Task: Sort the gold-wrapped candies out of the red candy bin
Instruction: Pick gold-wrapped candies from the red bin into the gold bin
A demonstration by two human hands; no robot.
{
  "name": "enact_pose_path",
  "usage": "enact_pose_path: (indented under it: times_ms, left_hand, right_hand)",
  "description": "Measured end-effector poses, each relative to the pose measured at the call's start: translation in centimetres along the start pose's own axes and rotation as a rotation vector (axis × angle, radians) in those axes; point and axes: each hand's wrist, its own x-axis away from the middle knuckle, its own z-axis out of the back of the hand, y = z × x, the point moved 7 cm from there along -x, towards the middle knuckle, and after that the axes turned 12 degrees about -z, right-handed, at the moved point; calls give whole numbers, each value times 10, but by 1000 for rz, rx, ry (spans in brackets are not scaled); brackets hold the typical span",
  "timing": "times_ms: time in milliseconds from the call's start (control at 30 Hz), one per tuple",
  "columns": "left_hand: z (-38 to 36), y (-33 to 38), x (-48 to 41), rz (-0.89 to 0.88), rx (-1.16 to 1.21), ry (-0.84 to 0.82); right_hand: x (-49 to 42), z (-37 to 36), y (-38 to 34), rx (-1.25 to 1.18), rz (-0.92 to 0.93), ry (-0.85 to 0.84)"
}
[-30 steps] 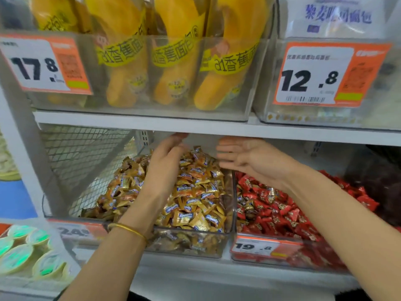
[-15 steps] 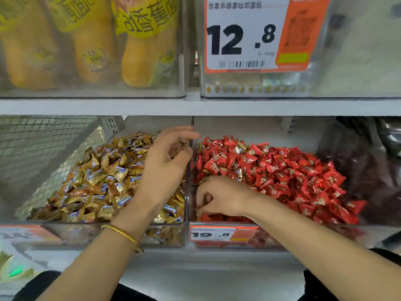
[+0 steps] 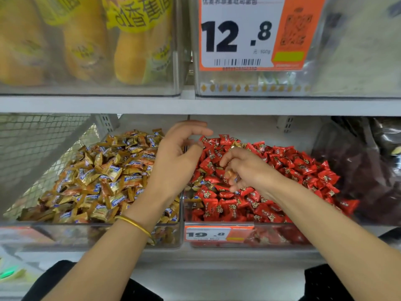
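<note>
gold candy (image 3: 229, 174) sits inside right hand (image 3: 246, 170) grip.

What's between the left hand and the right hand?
Head view: only red candies in the red candy bin lie between the left hand and the right hand.

**CAMERA PLACEMENT: SINGLE HEAD VIEW**

Worn on the head, wide-angle, standing close in front of store shelving. Faces forward and slightly down, roughly square to the shelf edge (image 3: 200, 106). Near enough to fill mid-frame with the gold candy bin (image 3: 91, 235) and the red candy bin (image 3: 282, 235), and to crop the price tag (image 3: 249, 33) at the top border. Looks along both forearms from behind, with left hand (image 3: 178, 157) and right hand (image 3: 249, 170) near centre.
</note>
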Motion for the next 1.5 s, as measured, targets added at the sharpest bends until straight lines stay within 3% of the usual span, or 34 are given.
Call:
enact_pose_path:
  times_ms: [100, 167, 233, 367, 467, 567, 667, 767, 833, 900, 1000, 1133, 1233, 1400, 1500]
  left_hand:
    - [4, -2, 1, 20, 3, 17]
    - [9, -5, 1, 33, -3, 31]
    - [12, -7, 2, 41, -7, 45]
    - [12, -4, -4, 43, 16, 87]
    - [5, 9, -12, 35, 16, 93]
    - [-11, 21, -20, 73, 0, 6]
    - [-42, 15, -24, 158, -86, -218]
    - [-84, -17, -21, 301, -373, -504]
    - [-102, -47, -16, 406, -634, -651]
    - [-112, -70, -14, 443, -731, -691]
    - [-131, -79, -14, 329, -662, -717]
    - [-150, -76, -3, 343, -558, -796]
    - [-150, -76, -6, 332, -564, -798]
    - [-124, -84, -14, 390, -501, -621]
    - [-119, -87, -14, 424, -459, -578]
  right_hand:
    - [-2, -2, -5, 8, 23, 55]
    - [0, -4, -17, 289, 252, 183]
    - [0, -19, -23, 602, 436, 208]
    - [-17, -37, -13, 1088, 372, 145]
    - [-16, -15, -9, 1280, 333, 250]
    - [-12, 31, 10, 1249, 173, 224]
    - [-2, 74, 19, 1050, 80, 166]
    - [9, 107, 17, 621, 53, 208]
    - [13, 125, 18, 470, 39, 279]
    - [12, 135, 22, 401, 40, 314]
    - [7, 134, 24, 312, 57, 290]
    - [-6, 104, 20, 381, 157, 205]
    - [-17, 77, 21, 562, 205, 166]
    - [-22, 55, 29, 914, 217, 218]
    - [-21, 68, 25, 919, 206, 302]
